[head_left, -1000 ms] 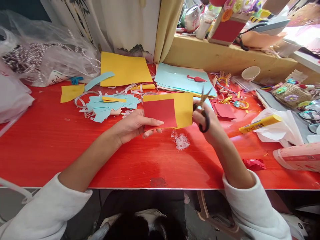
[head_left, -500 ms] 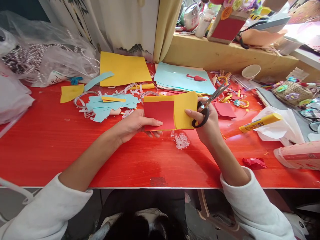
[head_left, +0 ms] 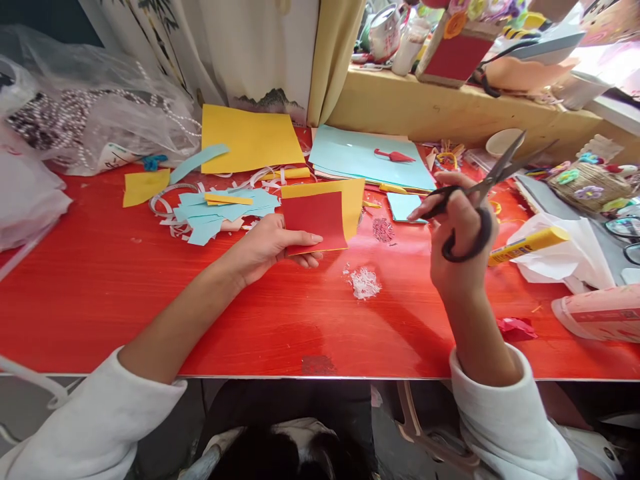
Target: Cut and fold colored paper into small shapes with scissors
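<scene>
Between its thumb and fingers, my left hand point(head_left: 273, 247) pinches a red paper square point(head_left: 317, 220) laid over a yellow sheet point(head_left: 354, 203), above the middle of the red table. The yellow shows along the top and right of the red. To the right, my right hand point(head_left: 460, 240) is raised with its fingers through the handles of black-handled scissors point(head_left: 487, 187). The blades point up and right and stand apart, with nothing between them. A small stack of light blue squares point(head_left: 404, 207) lies left of my right hand.
Blue paper scraps point(head_left: 215, 213) and a yellow sheet point(head_left: 250, 140) lie back left. Large blue sheets point(head_left: 365, 157) are at the back. A yellow glue stick point(head_left: 530, 245), white tissue point(head_left: 575, 260) and crumpled red paper point(head_left: 517, 328) are at right.
My right hand has let go of the papers and moved right with the scissors, whose blades now stand wider apart. The yellow sheet's right part has swung back, uncovering the table and small blue squares.
</scene>
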`<state>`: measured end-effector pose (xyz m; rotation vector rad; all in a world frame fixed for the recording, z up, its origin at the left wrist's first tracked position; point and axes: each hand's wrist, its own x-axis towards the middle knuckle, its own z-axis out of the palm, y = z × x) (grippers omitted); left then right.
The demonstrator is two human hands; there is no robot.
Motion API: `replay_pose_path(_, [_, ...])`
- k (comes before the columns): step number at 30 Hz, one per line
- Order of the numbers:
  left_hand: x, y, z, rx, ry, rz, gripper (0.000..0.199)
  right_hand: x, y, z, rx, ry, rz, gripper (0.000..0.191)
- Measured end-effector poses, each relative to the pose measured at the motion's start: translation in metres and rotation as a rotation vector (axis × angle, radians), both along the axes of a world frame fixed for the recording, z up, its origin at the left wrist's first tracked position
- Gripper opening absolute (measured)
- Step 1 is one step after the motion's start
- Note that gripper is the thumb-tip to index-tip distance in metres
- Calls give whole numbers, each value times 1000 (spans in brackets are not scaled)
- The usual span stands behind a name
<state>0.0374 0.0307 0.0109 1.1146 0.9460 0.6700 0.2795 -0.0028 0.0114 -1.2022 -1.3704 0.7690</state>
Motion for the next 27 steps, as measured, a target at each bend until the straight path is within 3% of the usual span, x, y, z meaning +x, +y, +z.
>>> replay_pose_path(1, [0, 0, 0, 11, -12, 2, 16, 2, -3, 3, 111, 49, -75, 27])
replay_pose_path(2, [0, 1, -1, 21, -25, 10, 15, 3, -6, 5, 80, 47, 11, 28])
replay_pose_path(6, [-1, 2, -1, 41, -46, 49, 15, -2, -9, 1, -158, 1, 365, 34])
replay_pose_path(11, [-2, 2, -2, 16, -91, 97, 20, -15, -7, -11, -411, -12, 661, 56])
replay_pose_path(19, [0, 3, -2, -106, -217, 150, 19, -15, -8, -12, -440, 10, 733, 69])
replay_pose_path(27, [4, -3, -5, -154, -157, 3, 15, -23, -9, -14, -469, -10, 674, 73])
